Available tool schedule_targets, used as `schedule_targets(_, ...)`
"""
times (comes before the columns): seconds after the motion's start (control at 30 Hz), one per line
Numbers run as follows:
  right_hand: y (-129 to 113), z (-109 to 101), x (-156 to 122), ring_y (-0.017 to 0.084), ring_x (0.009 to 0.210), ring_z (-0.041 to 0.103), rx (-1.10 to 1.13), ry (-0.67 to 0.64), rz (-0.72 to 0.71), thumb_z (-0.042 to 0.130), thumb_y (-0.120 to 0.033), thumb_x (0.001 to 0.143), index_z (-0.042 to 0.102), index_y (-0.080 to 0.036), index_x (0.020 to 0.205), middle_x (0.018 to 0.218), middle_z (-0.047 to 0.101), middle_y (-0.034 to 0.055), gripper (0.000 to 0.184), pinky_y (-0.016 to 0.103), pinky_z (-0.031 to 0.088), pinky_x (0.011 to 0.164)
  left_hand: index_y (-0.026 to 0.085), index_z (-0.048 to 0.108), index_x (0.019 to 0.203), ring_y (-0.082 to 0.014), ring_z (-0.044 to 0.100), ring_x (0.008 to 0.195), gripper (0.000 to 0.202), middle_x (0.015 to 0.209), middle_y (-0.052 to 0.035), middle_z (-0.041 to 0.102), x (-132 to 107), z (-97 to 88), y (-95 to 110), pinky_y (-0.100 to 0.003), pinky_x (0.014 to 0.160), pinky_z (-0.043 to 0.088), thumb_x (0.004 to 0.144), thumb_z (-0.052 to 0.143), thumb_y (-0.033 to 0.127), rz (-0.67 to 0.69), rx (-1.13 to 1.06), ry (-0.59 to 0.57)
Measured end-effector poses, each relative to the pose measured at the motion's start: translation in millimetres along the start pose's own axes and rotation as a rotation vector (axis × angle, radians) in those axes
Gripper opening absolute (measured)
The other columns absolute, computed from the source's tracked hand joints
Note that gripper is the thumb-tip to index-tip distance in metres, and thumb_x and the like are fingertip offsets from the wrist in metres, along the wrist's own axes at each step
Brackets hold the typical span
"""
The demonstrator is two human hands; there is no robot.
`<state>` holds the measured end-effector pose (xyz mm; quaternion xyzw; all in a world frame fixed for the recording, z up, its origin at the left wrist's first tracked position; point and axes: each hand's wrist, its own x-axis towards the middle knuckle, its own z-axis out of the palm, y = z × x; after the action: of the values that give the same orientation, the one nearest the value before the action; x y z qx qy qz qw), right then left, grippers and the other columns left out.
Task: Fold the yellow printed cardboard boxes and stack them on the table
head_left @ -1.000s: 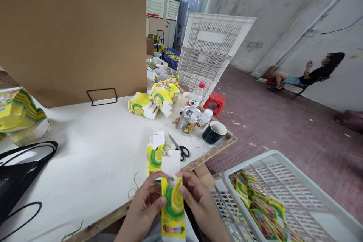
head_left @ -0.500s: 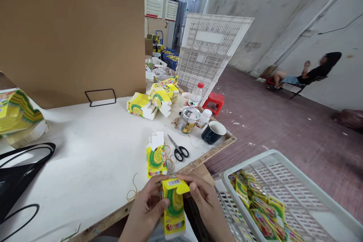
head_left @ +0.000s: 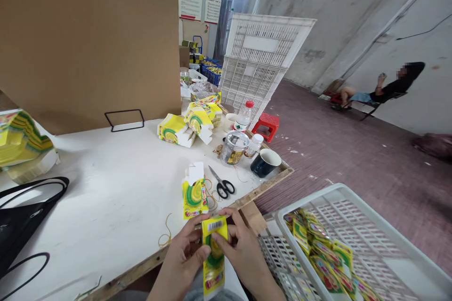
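Between my two hands, at the table's front edge, is a small yellow and green carton (head_left: 214, 263) with a barcode on its top end. My left hand (head_left: 189, 249) grips its left side, thumb on the front. My right hand (head_left: 240, 244) holds the right side, its thumb pressed on the front just under the barcode. Beyond the hands a flattened yellow carton (head_left: 194, 193) lies on the white table (head_left: 116, 197), with black-handled scissors (head_left: 223, 186) to its right. Rubber bands (head_left: 165, 236) lie around them.
A pale plastic crate (head_left: 391, 240) with several yellow packets (head_left: 323, 249) stands to the right. Yellow cartons (head_left: 174, 129), a clear jar (head_left: 233, 148), a bottle (head_left: 244, 115) and a dark mug (head_left: 265, 163) occupy the far table corner. A person (head_left: 384, 87) sits by the wall.
The carton's top flap, which stuck out to the right, is now folded in. My right thumb has moved left onto the carton's front.
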<state>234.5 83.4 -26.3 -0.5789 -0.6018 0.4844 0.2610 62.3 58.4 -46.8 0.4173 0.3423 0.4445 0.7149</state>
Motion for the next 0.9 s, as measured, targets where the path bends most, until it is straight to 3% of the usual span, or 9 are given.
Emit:
schedule_targets(0.23, 5.4, 3.4, -0.8, 0.011, 0.058, 0.048, -0.148, 0.042, -0.031, 0.052, -0.038, 0.089, 0.048, -0.018, 0.126, 0.063, 0.053, -0.0032, 0.042, 0.019, 0.031, 0.057, 0.023, 0.045, 0.143, -0.0252, 0.061, 0.114, 0.055, 0.126, -0.0116, 0.065, 1.3, -1.9, -3.5, -0.038, 0.100, 0.046, 0.092, 0.061, 0.037, -0.007, 0.018, 0.022)
schedule_targets(0.43, 11.9, 0.4, -3.5, 0.008, 0.053, 0.041, -0.070, -0.018, -0.052, 0.054, -0.031, 0.085, 0.045, -0.020, 0.128, 0.059, 0.045, -0.0070, 0.046, 0.017, 0.029, 0.054, 0.023, 0.042, 0.144, -0.0254, 0.059, 0.119, 0.056, 0.129, -0.0132, 0.063, 0.4, -0.8, -1.0, -0.037, 0.101, 0.046, 0.093, 0.061, 0.035, -0.017, 0.018, -0.009)
schedule_targets(0.57, 15.2, 6.5, -4.7, 0.009, 0.054, 0.044, -0.121, 0.082, -0.002, 0.054, -0.029, 0.084, 0.047, -0.018, 0.124, 0.058, 0.047, -0.0060, 0.042, 0.018, 0.030, 0.056, 0.024, 0.042, 0.144, -0.0233, 0.058, 0.122, 0.054, 0.133, -0.0123, 0.061, -0.6, 3.0, -3.0, -0.036, 0.106, 0.043, 0.094, 0.059, 0.035, -0.015, 0.082, -0.007)
schedule_targets(0.67, 13.6, 1.4, -5.7, 0.009, 0.054, 0.042, -0.051, 0.022, -0.029, 0.055, -0.032, 0.087, 0.047, -0.017, 0.127, 0.059, 0.046, -0.0054, 0.044, 0.018, 0.030, 0.055, 0.022, 0.047, 0.140, -0.0242, 0.062, 0.115, 0.052, 0.129, -0.0130, 0.064, -1.1, 2.6, -1.3, -0.035, 0.099, 0.048, 0.092, 0.062, 0.035, -0.014, 0.043, 0.043)
schedule_targets(0.77, 12.1, -11.3, -6.3, 0.011, 0.063, 0.049, 0.059, -0.009, -0.101, 0.055, -0.043, 0.091, 0.057, -0.017, 0.119, 0.072, 0.055, 0.0010, 0.039, 0.019, 0.038, 0.060, 0.020, 0.051, 0.134, -0.0250, 0.067, 0.104, 0.050, 0.122, -0.0145, 0.067, -0.7, 0.5, 0.1, -0.035, 0.088, 0.053, 0.089, 0.066, 0.034, -0.039, -0.031, 0.062)
schedule_targets(0.9, 8.7, -18.7, -7.5, 0.018, 0.093, 0.063, 0.229, 0.031, -0.134, 0.057, -0.048, 0.091, 0.060, -0.018, 0.103, 0.103, 0.063, 0.0094, 0.032, 0.026, 0.051, 0.081, 0.021, 0.056, 0.129, -0.0261, 0.067, 0.107, 0.047, 0.121, -0.0133, 0.068, 0.9, 7.1, -6.5, -0.037, 0.091, 0.053, 0.086, 0.070, 0.033, -0.030, -0.074, 0.035)
